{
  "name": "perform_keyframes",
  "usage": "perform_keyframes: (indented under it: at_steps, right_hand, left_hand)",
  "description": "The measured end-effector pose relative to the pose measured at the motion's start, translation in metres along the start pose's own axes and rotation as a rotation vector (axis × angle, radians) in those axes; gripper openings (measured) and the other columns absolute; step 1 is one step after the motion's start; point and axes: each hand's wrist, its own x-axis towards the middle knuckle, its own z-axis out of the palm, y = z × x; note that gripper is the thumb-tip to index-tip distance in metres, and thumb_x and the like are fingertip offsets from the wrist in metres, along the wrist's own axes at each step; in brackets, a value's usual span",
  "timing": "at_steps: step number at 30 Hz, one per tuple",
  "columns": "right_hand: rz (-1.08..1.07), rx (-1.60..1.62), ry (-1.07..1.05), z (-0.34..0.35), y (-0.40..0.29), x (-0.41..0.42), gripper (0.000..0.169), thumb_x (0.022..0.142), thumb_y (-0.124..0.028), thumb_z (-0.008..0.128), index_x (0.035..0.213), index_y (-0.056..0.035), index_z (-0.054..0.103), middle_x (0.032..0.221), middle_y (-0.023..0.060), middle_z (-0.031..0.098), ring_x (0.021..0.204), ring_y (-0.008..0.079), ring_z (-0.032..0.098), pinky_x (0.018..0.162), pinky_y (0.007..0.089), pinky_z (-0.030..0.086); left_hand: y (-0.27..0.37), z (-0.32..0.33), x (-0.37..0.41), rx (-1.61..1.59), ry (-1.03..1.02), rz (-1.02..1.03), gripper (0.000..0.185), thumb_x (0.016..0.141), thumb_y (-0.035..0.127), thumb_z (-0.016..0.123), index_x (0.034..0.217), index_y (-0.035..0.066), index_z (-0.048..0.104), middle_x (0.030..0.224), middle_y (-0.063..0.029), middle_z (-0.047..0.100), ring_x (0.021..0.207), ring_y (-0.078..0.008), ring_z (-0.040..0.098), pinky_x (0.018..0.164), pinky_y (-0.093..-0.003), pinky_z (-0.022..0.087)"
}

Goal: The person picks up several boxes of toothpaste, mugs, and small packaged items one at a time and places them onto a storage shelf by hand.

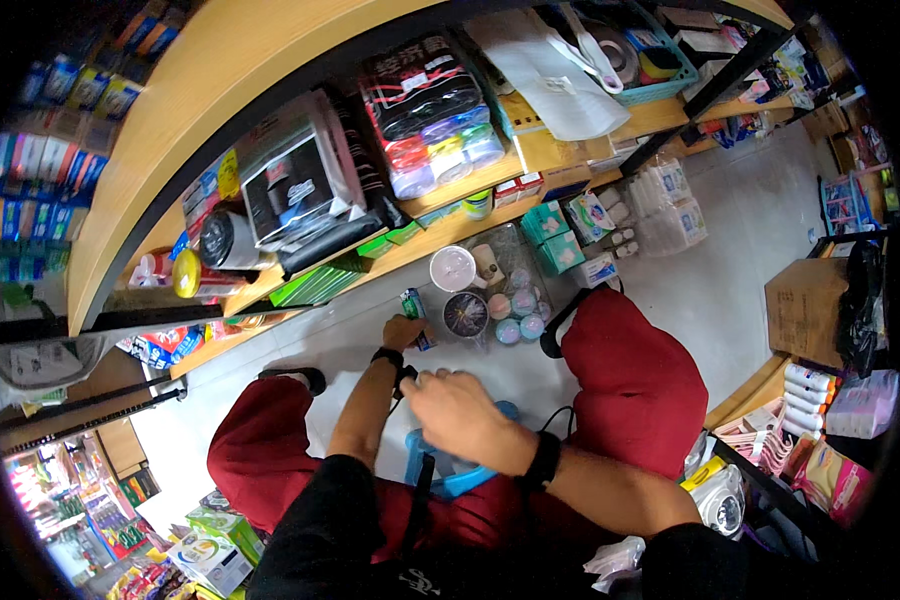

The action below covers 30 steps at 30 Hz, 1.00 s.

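Observation:
My left hand [403,331] is low over the grey tiled floor, its fingers around a narrow green and dark carton [412,303] that shows on both sides of the hand. Nearer to me, my right hand [459,414] has its fingers curled at a small black device [406,381] by my left wrist; whether it grips the device is hidden. Just beyond the carton stand a white mug [453,268] and a round container with a dark inside [466,313]. Several pastel round items [523,301] in clear plastic lie right of them.
A wooden shelf [457,196] with packaged bags spans the far side. Teal boxes [553,236] and plastic-wrapped packs [667,206] sit on the floor below it. A blue plastic container or stool [461,484] is between my legs. At right stands a cardboard box [804,304].

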Motion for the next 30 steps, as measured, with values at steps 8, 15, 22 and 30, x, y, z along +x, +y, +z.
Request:
perform_keyframes:
  at_steps: [8, 15, 22, 30]
  right_hand:
    - [0.165, 0.019, 0.168, -0.013, 0.031, 0.004, 0.043, 0.079, -0.015, 0.062, 0.120, -0.0081, 0.054, 0.104, 0.0201, 0.058, 0.082, 0.0351, 0.061, 0.071, 0.0431, 0.050]
    - [-0.003, 0.536, 0.336, -0.019, 0.018, 0.012, 0.051, 0.076, -0.009, 0.073, 0.122, -0.0081, 0.052, 0.100, 0.0066, 0.057, 0.076, 0.0125, 0.055, 0.066, 0.0254, 0.049]
    - [0.062, 0.955, 0.314, -0.019, 0.010, 0.022, 0.028, 0.078, -0.001, 0.070, 0.105, -0.0028, 0.061, 0.081, -0.0004, 0.059, 0.069, 0.0045, 0.052, 0.059, 0.0190, 0.043]
    - [0.091, 1.058, 0.374, -0.035, -0.001, 0.022, 0.024, 0.082, -0.006, 0.068, 0.104, 0.0008, 0.059, 0.084, 0.0029, 0.061, 0.066, 0.0062, 0.056, 0.057, 0.0205, 0.048]
  left_hand:
    - [0.063, -0.118, -0.125, -0.348, -0.281, 0.168, 0.040, 0.080, 0.029, 0.061, 0.102, -0.004, 0.058, 0.081, -0.0121, 0.064, 0.067, -0.0176, 0.063, 0.058, -0.0300, 0.053]
    - [0.096, -0.194, -0.256, -0.406, -0.291, 0.563, 0.030, 0.082, 0.020, 0.056, 0.105, 0.000, 0.057, 0.084, -0.0100, 0.061, 0.072, -0.0127, 0.058, 0.063, -0.0268, 0.046]
    - [0.073, -0.190, -0.288, -0.670, 0.037, 0.566, 0.042, 0.085, 0.009, 0.066, 0.122, -0.003, 0.052, 0.111, -0.0091, 0.059, 0.098, -0.0140, 0.057, 0.086, -0.0280, 0.048]
    - [0.078, -0.202, -0.286, -0.772, 0.204, 0.716, 0.038, 0.083, 0.007, 0.067, 0.118, -0.004, 0.057, 0.108, -0.0112, 0.063, 0.096, -0.0153, 0.060, 0.086, -0.0284, 0.049]
